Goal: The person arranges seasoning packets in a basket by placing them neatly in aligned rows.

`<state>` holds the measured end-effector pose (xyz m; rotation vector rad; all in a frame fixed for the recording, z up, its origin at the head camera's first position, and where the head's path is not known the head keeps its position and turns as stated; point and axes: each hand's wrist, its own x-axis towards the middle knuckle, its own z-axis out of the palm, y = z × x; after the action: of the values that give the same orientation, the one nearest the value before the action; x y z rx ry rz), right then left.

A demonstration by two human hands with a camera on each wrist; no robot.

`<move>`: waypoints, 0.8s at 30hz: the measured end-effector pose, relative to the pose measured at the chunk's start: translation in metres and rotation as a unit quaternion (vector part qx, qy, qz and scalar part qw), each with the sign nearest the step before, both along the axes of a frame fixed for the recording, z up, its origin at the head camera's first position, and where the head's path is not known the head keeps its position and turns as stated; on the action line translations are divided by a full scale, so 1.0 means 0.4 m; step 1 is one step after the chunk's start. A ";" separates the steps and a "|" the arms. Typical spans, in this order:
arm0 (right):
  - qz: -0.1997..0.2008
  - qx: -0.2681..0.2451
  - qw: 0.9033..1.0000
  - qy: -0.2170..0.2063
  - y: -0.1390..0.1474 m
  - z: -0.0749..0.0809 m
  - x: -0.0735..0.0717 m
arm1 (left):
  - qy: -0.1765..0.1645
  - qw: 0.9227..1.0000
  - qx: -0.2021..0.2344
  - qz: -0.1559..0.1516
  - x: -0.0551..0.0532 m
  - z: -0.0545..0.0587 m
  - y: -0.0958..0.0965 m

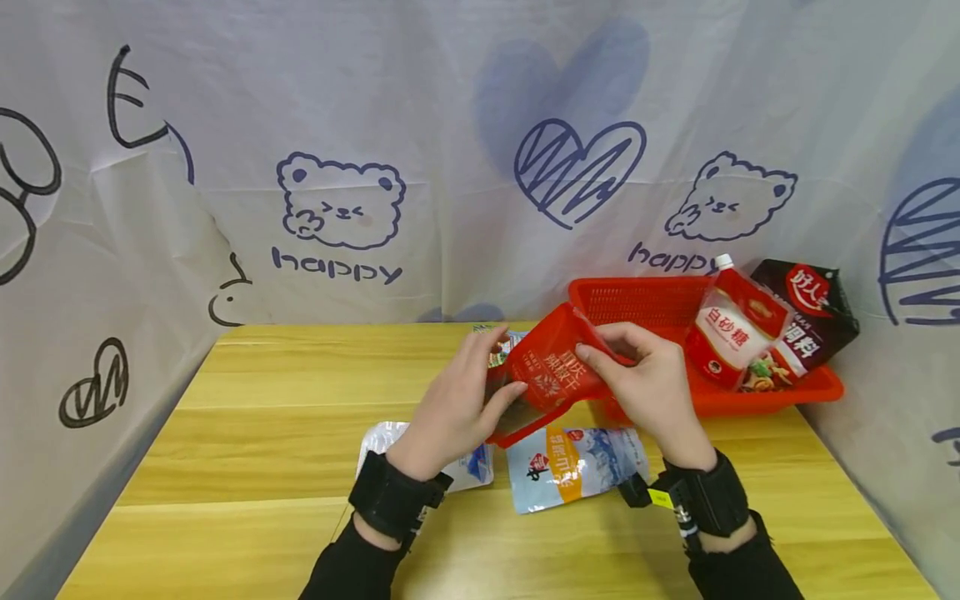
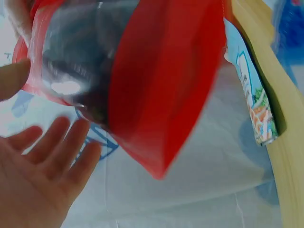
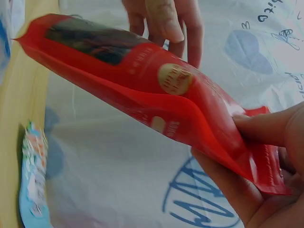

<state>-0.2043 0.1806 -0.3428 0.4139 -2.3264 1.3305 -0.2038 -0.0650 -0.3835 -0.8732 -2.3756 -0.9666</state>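
Observation:
A red pouch of dried chilies (image 1: 551,362), with a clear window showing dark contents, is held up tilted above the table. My right hand (image 1: 648,387) pinches its upper right end between thumb and fingers; the right wrist view shows that end of the pouch (image 3: 223,128) creased in the grip. My left hand (image 1: 450,408) is at the lower left end, its thumb over the front. In the left wrist view the fingers of this left hand (image 2: 52,166) are spread and relaxed beside the pouch, not curled round it.
A blue-and-white pouch (image 1: 543,483) and a silvery packet (image 1: 382,442) lie on the table (image 1: 247,467) below the hands. Another colourful packet (image 2: 259,107) lies near the back edge. At right, a red basket (image 1: 637,296) holds a white sugar pouch (image 1: 723,333) and a black seasoning pouch (image 1: 825,329).

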 end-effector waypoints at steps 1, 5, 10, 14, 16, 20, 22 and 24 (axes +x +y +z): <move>-0.012 0.000 1.000 0.010 0.010 0.009 -0.002 | 0.022 1.000 0.004 0.009 -0.002 0.001 0.009; -0.066 0.011 0.997 0.042 0.058 0.046 -0.018 | 0.097 0.994 0.016 0.040 -0.013 0.002 0.048; -0.130 0.037 0.988 0.076 0.120 0.093 -0.045 | 0.127 0.991 0.013 0.048 -0.022 -0.008 0.101; -0.155 0.056 0.982 0.088 0.169 0.124 -0.066 | 0.116 0.992 -0.019 0.035 -0.024 -0.022 0.143; -0.164 0.071 0.980 0.088 0.193 0.137 -0.080 | 0.105 0.993 -0.044 0.027 -0.025 -0.030 0.164; -0.176 0.112 0.974 0.088 0.237 0.159 -0.109 | 0.091 0.989 -0.112 0.012 -0.031 -0.044 0.205; -0.179 0.134 0.971 0.082 0.257 0.166 -0.123 | 0.090 0.985 -0.147 0.007 -0.038 -0.049 0.225; -0.176 0.150 0.971 0.063 0.275 0.166 -0.137 | 0.090 0.980 -0.177 0.003 -0.046 -0.052 0.245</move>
<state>-0.2590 0.2907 -0.2762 0.1545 -2.3591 0.7691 -0.2223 0.0328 -0.4044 -1.0309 -2.4261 -0.4416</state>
